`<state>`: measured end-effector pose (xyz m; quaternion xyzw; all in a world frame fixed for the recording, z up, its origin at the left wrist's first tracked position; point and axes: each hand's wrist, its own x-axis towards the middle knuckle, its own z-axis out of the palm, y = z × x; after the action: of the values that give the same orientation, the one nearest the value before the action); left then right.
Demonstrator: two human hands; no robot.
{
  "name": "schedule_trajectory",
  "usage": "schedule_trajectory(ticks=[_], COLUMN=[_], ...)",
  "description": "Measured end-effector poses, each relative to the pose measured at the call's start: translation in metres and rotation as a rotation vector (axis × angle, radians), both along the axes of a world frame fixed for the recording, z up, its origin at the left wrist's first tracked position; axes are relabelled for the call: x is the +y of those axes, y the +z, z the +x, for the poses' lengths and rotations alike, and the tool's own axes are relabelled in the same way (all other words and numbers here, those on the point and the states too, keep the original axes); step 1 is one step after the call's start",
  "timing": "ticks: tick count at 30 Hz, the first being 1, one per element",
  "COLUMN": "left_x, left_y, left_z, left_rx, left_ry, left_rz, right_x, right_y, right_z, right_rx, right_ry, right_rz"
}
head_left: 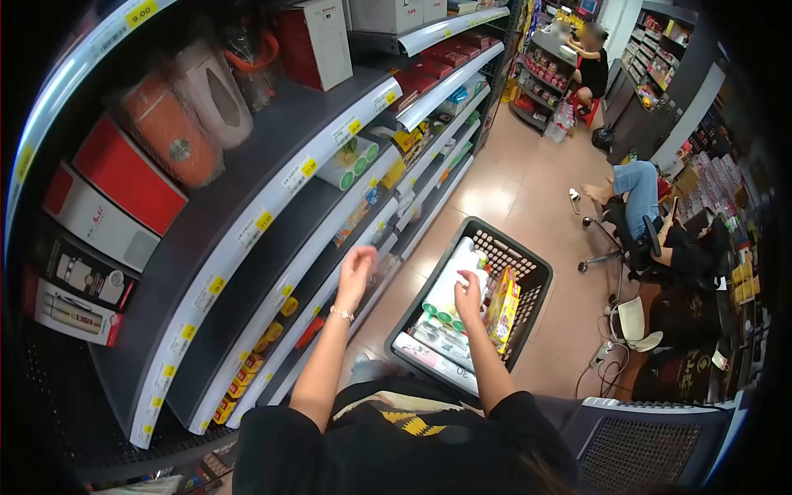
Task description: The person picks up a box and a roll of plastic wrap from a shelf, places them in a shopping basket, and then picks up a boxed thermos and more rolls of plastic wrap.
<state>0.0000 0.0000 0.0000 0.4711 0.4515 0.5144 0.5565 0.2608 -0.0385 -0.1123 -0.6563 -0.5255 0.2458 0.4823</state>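
Observation:
My left hand (357, 269), with a bracelet at the wrist, is raised beside the lower shelves at left. Its fingers are loosely bent and slightly blurred, and I see nothing held in it. Over the black shopping basket (528, 257) hovers my right hand (468, 294), thumb apart from the fingers, also holding nothing I can see. White rolls with green ends (445, 317) fill the basket's left side, below that hand. Against the right side lean yellow packages (503, 309). White packs (435, 360) lie at the near end.
Shelves at left hold boxed flasks (70, 316), slippers (173, 132), and a pack of green-ended rolls (351, 162). One person (643, 206) sits in a wheeled chair at right; another (591, 66) sits farther back. Cables (609, 363) trail on the floor.

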Motion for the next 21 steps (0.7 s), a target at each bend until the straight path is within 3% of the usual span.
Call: schedule_trajectory(ticks=[1, 3, 5, 8, 11, 14, 16, 18, 21], left_x=[0.011, 0.039, 0.051, 0.071, 0.085, 0.095, 0.100, 0.110, 0.122], left_y=[0.011, 0.025, 0.057, 0.057, 0.059, 0.057, 0.061, 0.052, 0.034], left_z=[0.002, -0.024, -0.031, -0.042, -0.046, -0.048, -0.052, -0.057, -0.055], left_rx=[0.010, 0.116, 0.620, 0.955, 1.112, 1.129, 1.143, 0.920, 0.661], left_ry=[0.068, 0.131, 0.258, 0.239, 0.133, 0.103, 0.069, 0.012, 0.079], left_rz=[0.104, 0.244, 0.412, 0.531, 0.351, 0.130, 0.109, 0.204, 0.314], right_x=[0.013, 0.050, 0.092, 0.148, 0.203, 0.258, 0.262, 0.264, 0.257], right_y=[0.015, 0.041, 0.068, 0.109, 0.126, 0.120, 0.143, 0.158, 0.171], right_z=[-0.004, -0.035, -0.056, -0.085, -0.112, -0.134, -0.148, -0.164, -0.170], right_rx=[0.167, 0.028, 0.081, 0.121, -0.049, -0.064, -0.194, -0.440, -0.301], right_ry=[0.046, 0.198, 0.323, 0.446, 0.459, 0.342, 0.261, 0.140, 0.165], right_rz=[0.014, 0.071, 0.116, 0.045, 0.245, 0.348, 0.249, 0.024, -0.088])
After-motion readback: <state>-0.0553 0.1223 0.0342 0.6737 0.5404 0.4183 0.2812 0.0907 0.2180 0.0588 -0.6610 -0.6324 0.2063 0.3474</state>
